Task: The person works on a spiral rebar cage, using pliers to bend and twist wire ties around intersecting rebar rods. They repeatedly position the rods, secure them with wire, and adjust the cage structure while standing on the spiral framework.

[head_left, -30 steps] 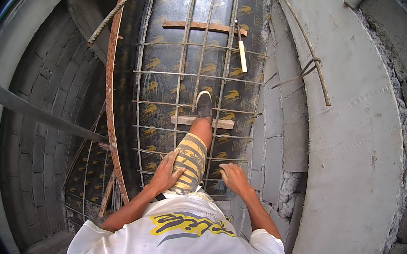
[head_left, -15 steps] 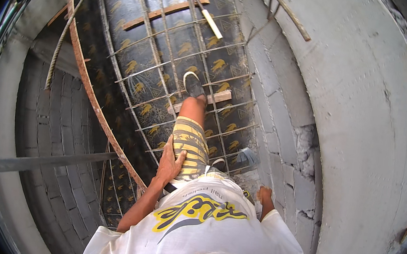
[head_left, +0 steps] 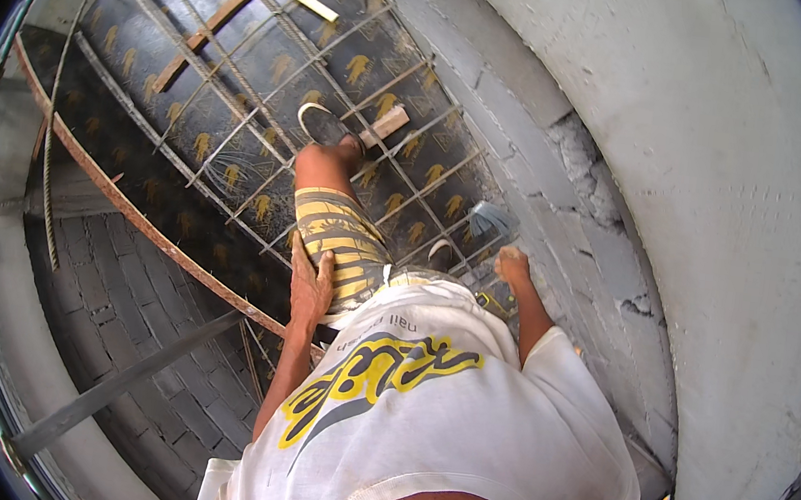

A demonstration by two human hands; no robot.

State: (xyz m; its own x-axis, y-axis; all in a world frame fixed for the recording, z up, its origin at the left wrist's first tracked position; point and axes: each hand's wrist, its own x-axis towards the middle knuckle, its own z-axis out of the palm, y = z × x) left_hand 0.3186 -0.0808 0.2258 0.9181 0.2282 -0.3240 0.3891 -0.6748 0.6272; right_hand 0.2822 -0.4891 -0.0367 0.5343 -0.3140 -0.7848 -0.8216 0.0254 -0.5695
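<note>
My left hand (head_left: 311, 284) rests against my left thigh, on the yellow-and-grey striped shorts (head_left: 338, 238), fingers stretched out and thumb apart. To the right, my right hand (head_left: 513, 266) is raised off my body with the fingers curled in; nothing sticks out of it. Nearest to it is a pale bluish bristly clump (head_left: 491, 221) on the rebar grid. My left shoe (head_left: 327, 127) stands among the bars of the rebar grid (head_left: 315, 61), beside a short wood block (head_left: 385, 127). A tool with a pale handle (head_left: 308, 2) lies farther off, across the bars.
Beneath the rebar are dark panels (head_left: 347, 68) with yellow prints. A wooden strip (head_left: 210, 31) lies under the bars. Along the left curves a rusty metal edge (head_left: 133, 210), with a grey bar (head_left: 124, 381) meeting it. A block wall (head_left: 564, 204) and smooth concrete (head_left: 716, 167) rise at right.
My body and view have turned, so the grid now slants and the tool sits farther left. My right hand has come forward from beside my hip. The left hand stays on the thigh.
</note>
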